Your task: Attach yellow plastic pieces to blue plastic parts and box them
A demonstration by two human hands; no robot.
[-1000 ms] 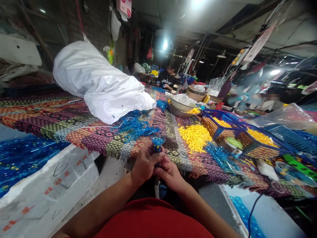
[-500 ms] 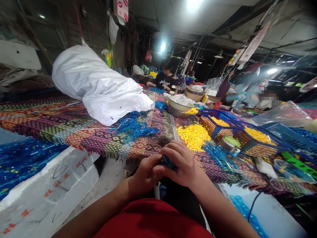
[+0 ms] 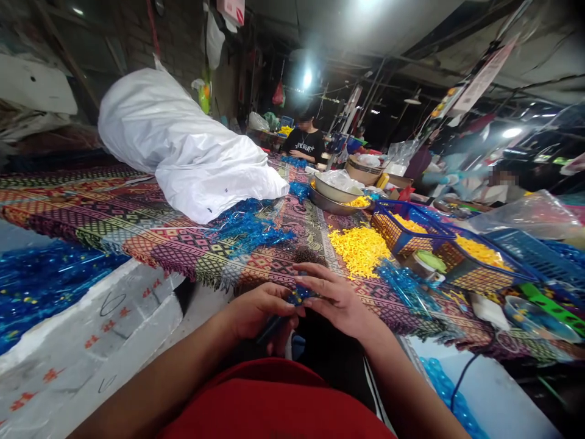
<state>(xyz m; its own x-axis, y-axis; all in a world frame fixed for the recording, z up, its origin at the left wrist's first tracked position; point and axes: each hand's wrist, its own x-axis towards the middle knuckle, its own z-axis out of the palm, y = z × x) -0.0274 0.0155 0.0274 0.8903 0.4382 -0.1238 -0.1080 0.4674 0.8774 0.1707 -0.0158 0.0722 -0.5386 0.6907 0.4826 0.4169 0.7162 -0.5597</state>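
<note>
Head view, single frame. We note the left hand [image 3: 253,312] clenched around the small blue translucent plastic piece [image 3: 298,297]. A dark stem of the piece runs down under the curled fingers, and its blue top shows past the thumb, in the gap between the two hands. The right hand [image 3: 340,300] lies just right of the piece, palm down, fingers [image 3: 315,271] stretched out and loose, with the thumb tip touching the blue top. We cannot tell whether it pinches or only rests there. Both hands hover at the near hem of the multicoloured woven patterned cloth [image 3: 150,235], above the red garment [image 3: 274,402] that fills the lower edge. A small dark heap of bits [image 3: 307,253] lies on the cloth just beyond the right fingertips. Beyond and to the right of that hand is a loose pile of yellow plastic bits [image 3: 359,247], and further right a blue mesh plastic basket [image 3: 388,235] holding more yellow bits. Stacked metal bowls [image 3: 329,207] stand behind the pile. Beyond the left hand we see a heap of blue translucent plastic parts [image 3: 253,230], its far edge tucked under a large white plastic sack [image 3: 183,146]. Far beyond both hands, a person in a black shirt [image 3: 306,143] is at the far end of the cloth.
</note>
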